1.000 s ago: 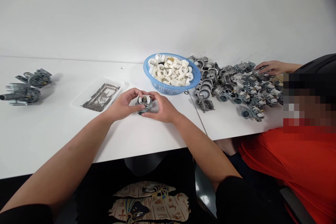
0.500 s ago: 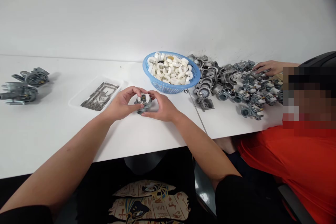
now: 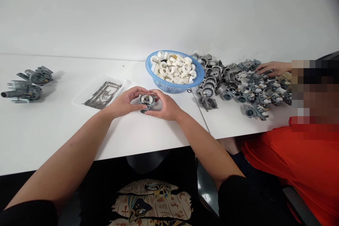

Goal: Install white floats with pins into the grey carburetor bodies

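Between my two hands is a grey metal carburetor body (image 3: 147, 101) with a white float seated in its top. My left hand (image 3: 126, 102) grips it from the left, the thumb at its front and the fingers curled behind. My right hand (image 3: 167, 106) closes on it from the right, thumb low at the front, fingertips on the far rim. Just behind stands a blue plastic basket (image 3: 172, 86) heaped with white floats (image 3: 172, 67). To the left lies a shallow white tray (image 3: 79, 97) with thin metal pins (image 3: 102, 96) in it.
Two carburetor bodies (image 3: 25, 91) rest at the far left of the white table (image 3: 60, 137). Metal bowls (image 3: 208, 91) and more carburetors (image 3: 261, 90) are piled on the right. A co-worker's hand (image 3: 274, 67) reaches over that pile. A small black ring (image 3: 189, 91) lies beside the basket.
The carburetor has been tilted in my hands, and its float now lies lower within the body. Both hands keep their grip. The whole view has shifted slightly.
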`<state>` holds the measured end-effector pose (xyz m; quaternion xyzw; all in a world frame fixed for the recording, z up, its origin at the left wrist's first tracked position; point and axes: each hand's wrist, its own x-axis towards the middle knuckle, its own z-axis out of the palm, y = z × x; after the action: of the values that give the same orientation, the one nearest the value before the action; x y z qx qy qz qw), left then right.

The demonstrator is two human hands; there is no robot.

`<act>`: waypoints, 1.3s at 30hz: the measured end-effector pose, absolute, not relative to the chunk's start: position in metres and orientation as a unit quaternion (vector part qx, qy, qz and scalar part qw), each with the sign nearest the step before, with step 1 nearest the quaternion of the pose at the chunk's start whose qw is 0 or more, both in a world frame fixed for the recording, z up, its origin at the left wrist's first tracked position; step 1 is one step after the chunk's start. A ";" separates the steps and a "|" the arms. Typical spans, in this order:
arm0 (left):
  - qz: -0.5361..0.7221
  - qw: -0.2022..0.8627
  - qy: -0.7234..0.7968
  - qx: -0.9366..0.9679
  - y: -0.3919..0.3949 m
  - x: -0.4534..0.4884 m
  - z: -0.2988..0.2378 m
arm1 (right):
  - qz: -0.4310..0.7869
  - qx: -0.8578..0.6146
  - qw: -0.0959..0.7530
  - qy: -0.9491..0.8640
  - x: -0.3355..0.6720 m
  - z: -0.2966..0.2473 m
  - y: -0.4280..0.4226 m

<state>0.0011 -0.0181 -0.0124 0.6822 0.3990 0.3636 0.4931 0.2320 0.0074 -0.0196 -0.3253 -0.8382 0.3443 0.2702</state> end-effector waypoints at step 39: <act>0.335 0.337 0.462 0.749 -0.024 0.004 -0.012 | 0.425 -0.306 0.261 -0.811 0.238 -0.019 0.015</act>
<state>0.0042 -0.0243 -0.0123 0.7488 0.4622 0.3349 0.3369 0.2380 0.0151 -0.0191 -0.3058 -0.8112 0.4249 0.2607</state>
